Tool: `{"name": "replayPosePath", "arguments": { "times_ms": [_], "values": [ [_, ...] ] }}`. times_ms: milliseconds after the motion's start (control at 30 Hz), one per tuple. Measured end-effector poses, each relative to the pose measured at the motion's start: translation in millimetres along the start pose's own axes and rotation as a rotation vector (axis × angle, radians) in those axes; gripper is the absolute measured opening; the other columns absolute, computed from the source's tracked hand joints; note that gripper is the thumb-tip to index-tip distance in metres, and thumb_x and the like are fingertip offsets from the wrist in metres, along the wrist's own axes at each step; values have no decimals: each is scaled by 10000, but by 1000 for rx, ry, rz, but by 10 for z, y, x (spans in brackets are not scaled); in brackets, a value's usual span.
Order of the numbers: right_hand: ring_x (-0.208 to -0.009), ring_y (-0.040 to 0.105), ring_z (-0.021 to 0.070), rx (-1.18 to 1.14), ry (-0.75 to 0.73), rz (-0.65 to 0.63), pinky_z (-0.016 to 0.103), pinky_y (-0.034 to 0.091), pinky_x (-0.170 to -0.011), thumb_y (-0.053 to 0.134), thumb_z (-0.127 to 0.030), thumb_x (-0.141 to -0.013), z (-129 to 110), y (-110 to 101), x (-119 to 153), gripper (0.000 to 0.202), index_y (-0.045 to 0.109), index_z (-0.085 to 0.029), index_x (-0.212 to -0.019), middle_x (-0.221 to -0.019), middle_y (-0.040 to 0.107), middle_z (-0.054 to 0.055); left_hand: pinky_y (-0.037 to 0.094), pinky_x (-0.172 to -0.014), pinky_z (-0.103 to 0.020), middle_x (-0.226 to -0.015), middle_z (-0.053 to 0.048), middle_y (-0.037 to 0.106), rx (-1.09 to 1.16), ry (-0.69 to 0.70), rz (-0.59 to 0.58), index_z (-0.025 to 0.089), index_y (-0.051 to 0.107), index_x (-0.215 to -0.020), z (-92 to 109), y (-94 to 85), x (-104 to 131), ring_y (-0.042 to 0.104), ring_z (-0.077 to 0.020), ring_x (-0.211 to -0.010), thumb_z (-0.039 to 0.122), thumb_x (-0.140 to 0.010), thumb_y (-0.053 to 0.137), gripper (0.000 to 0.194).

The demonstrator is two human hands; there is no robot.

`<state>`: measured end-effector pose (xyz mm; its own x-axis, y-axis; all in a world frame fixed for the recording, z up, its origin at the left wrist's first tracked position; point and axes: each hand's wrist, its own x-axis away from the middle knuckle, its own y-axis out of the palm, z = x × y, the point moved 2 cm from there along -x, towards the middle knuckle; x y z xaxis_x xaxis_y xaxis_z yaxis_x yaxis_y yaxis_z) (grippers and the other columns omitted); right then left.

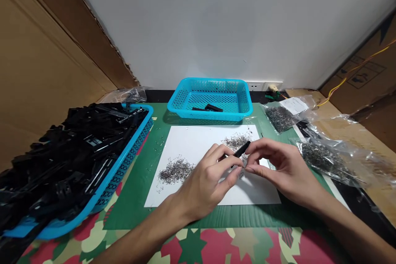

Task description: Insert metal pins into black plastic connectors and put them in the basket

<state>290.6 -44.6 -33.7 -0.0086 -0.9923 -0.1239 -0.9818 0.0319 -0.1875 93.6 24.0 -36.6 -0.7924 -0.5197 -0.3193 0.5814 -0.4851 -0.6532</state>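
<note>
Over the white paper (188, 140), my left hand (213, 173) is closed around a small black plastic part (243, 148). My right hand (275, 165) meets it from the other side, its fingers curled and its thumb and index tips close to the left fingertips. Whatever the right fingertips pinch is too small to make out. A pile of thin bent metal wire pieces (176, 171) lies on the paper left of my hands. Behind the black part lies a second pile of wire pieces (236, 140), partly hidden by my hands.
A blue basket (145, 140) heaped with black plastic parts (71, 144) stands at left. At the back, another blue basket (210, 114) holds a few black parts. Clear bags of metal pieces (280, 119) lie at right, near a wall socket (255, 86). Cardboard flanks both sides.
</note>
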Motion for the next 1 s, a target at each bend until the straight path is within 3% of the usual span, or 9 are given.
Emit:
{"name": "replayPosePath", "arguments": {
  "times_ms": [133, 367, 533, 667, 833, 1000],
  "values": [
    [-817, 711, 176, -1, -11, -14, 307, 555, -777, 793, -270, -914, 2, 31, 7, 150, 701, -210, -1016, -876, 750, 22, 459, -854, -335, -1023, -55, 616, -14, 26, -27, 177, 680, -1051, 15, 17, -5, 544, -193, -998, 217, -1060, 518, 167],
    [-869, 703, 170, 71, 26, -30, 288, 545, -799, 701, -281, -981, -16, 48, -4, 106, 773, -215, -939, -943, 778, 30, 451, -864, -302, -971, -32, 581, 46, -26, 83, 173, 677, -1014, 27, -32, -22, 551, -161, -974, 202, -1060, 519, 167],
    [-825, 687, 158, 66, 48, -38, 265, 532, -767, 706, -291, -969, -28, 69, -15, 119, 784, -216, -917, -904, 781, 21, 457, -886, -315, -1004, -38, 601, 42, -32, 40, 178, 681, -1021, 22, -21, -20, 557, -169, -997, 222, -1064, 526, 167],
    [-776, 673, 162, 65, 87, -39, 257, 518, -714, 726, -322, -944, -45, -63, -24, 148, 775, -206, -867, -841, 768, 30, 471, -905, -338, -1074, -54, 624, -32, -13, -25, 193, 673, -1128, 12, -9, -21, 561, -191, -1044, 202, -1084, 468, 210],
    [-602, 570, 132, 120, 220, 10, 242, 432, -556, 780, -349, -858, -11, -347, -39, 202, 743, -178, -757, -672, 686, 19, 506, -901, -349, -1171, -88, 661, -83, 14, -69, 163, 512, -1398, -6, -13, -9, 601, -213, -1064, 241, -1069, 530, 339],
    [-561, 484, 111, 246, 379, -126, 236, 342, -502, 716, -263, -842, 40, -350, -18, 152, 717, -164, -726, -636, 617, 3, 490, -857, -335, -1037, -70, 708, -90, 76, -114, 133, 641, -1187, -26, 12, -3, 609, -210, -981, 261, -1072, 527, 207]
  ]
}}
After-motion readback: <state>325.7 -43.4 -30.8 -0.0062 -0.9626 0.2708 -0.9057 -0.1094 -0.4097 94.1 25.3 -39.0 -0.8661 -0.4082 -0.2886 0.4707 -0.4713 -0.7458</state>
